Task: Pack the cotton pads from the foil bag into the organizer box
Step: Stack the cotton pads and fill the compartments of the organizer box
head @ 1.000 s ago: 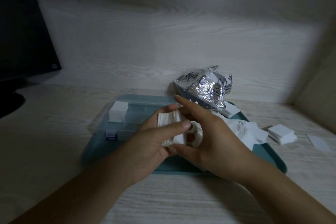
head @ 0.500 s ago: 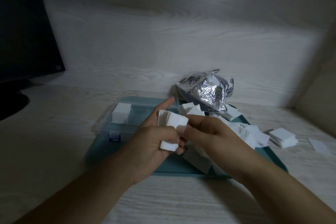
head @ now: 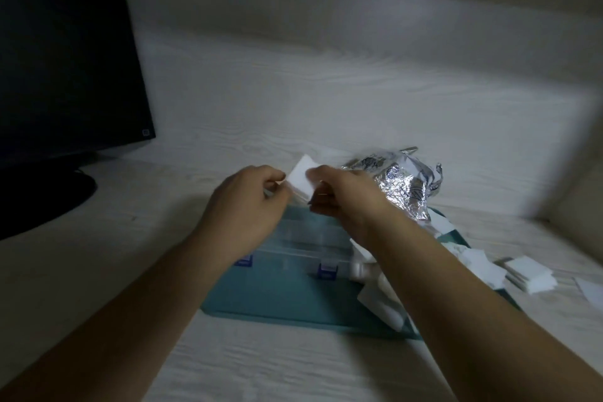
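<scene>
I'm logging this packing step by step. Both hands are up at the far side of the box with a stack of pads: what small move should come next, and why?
Probably lower the stack of cotton pads into a far compartment of the organizer box. The left hand and right hand both pinch it just above the box's far edge, beside the foil bag, so it seems squared and ready to seat.

One head-worn camera looks forward and down, close over the hands. It faces a tray [head: 280, 307] on the desk [head: 98, 271]. A wall [head: 326, 101] stands behind.

Dim, motion-blurred, dark warped corners.
</scene>
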